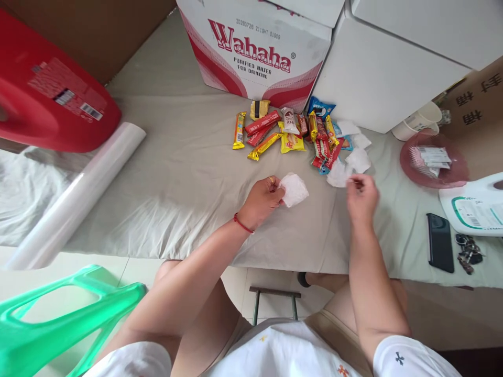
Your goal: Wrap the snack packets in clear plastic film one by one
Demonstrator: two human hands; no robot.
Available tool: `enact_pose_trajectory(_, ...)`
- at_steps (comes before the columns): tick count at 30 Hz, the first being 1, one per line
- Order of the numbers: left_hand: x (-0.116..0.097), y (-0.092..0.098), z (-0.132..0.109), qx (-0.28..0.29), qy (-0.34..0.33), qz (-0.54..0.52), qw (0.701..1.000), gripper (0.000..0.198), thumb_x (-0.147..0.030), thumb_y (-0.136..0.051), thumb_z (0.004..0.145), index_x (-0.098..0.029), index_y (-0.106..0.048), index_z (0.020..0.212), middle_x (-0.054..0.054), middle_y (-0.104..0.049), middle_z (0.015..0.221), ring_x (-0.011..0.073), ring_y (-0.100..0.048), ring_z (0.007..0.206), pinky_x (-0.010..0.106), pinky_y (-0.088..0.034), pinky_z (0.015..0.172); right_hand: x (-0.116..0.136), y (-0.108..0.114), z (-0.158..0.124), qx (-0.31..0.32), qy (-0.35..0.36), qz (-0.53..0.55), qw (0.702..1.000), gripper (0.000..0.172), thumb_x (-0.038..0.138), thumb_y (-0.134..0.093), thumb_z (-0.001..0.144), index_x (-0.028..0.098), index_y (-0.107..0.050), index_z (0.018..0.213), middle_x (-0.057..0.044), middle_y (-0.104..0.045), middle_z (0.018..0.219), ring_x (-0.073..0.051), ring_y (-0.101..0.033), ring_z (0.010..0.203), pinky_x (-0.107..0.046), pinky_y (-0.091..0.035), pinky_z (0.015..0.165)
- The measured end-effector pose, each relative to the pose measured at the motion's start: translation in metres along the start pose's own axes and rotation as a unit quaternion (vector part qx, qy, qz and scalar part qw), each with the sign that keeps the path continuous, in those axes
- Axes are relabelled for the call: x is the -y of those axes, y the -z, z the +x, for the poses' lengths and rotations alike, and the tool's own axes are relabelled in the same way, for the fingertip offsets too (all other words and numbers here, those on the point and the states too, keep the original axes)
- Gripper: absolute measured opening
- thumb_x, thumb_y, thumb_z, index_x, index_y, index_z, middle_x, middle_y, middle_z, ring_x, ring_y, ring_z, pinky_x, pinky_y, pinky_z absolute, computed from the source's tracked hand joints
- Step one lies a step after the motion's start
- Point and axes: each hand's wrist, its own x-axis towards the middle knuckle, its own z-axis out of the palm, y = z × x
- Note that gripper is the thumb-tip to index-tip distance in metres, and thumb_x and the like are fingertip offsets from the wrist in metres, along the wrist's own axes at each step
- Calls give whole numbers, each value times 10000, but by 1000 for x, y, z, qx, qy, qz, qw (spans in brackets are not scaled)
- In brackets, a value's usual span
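Observation:
Pinched between the thumb and fingers of my left hand (264,199) is a small, crinkled white square (294,189), like a thin soft pouch or folded tissue. My right hand (362,199) is slightly blurred, its fingers curled closed beside several similar white squares (358,159) on the cloth. Whether it holds anything is hidden. Beyond both hands lies a pile of small wrapped snacks: red bars (262,122), a yellow packet (291,141), a yellow-orange bar (239,130) standing apart on the left, and a blue packet (321,108) at the back.
A Wahaha water carton (259,57) and white boxes (387,68) stand behind the snacks. On the right are a pink bowl (416,162), a white bottle (475,207), a phone (440,243) and keys (469,253). Leftward are a red jug (58,89), a plastic roll (86,183) and a green stool (86,309).

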Motion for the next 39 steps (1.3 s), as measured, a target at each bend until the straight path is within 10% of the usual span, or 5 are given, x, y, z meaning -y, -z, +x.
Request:
enact_pose_trajectory(6,2,-2,-1,-1,-14,18,1000,122,-153,-593,896,-193,-542,793,-41,-574,651,92,-573,575,216,-414,561,-7,-16,15,51,109,-233,965,379,338,-668,835,212,-704,1191,-94,-609,1146,-188,-572,777,-400,-512,853)
enact_pose_trajectory(13,0,-1,-2,10,-32,33,999,124,-162,-585,901,-195,-547,787,-46,-560,656,90,-557,587,212,-428,581,-13,23,66,-148,138,-294,934,328,268,-533,929,173,-721,1180,-158,-641,1114,-316,-538,1099,-505,-430,1029)
enact_pose_trajectory(20,3,0,-3,8,-45,52,998,125,-186,-580,898,-199,-540,781,-40,-556,684,98,-570,595,219,-440,585,-38,14,100,74,111,-400,907,608,503,-713,863,173,-636,1369,-205,-581,1328,-353,-528,1162,-494,-449,996)
enact_pose_trajectory(33,6,-1,-2,19,-50,73,996,123,-202,-578,906,-199,-565,784,-39,-576,665,103,-579,587,220,-427,577,16,-6,162,-177,180,-322,913,384,117,-401,1011,68,-573,1351,-295,-536,1371,-320,-476,1283,-440,-311,1062)
enact_pose_trajectory(39,-4,-1,-4,7,-5,26,1000,165,-43,-528,856,-176,-617,895,-37,-645,679,91,-604,577,206,-436,578,26,-64,184,119,91,-397,906,522,71,-393,1000,66,-506,1510,-259,-482,1530,-311,-476,1372,-454,-320,1105)
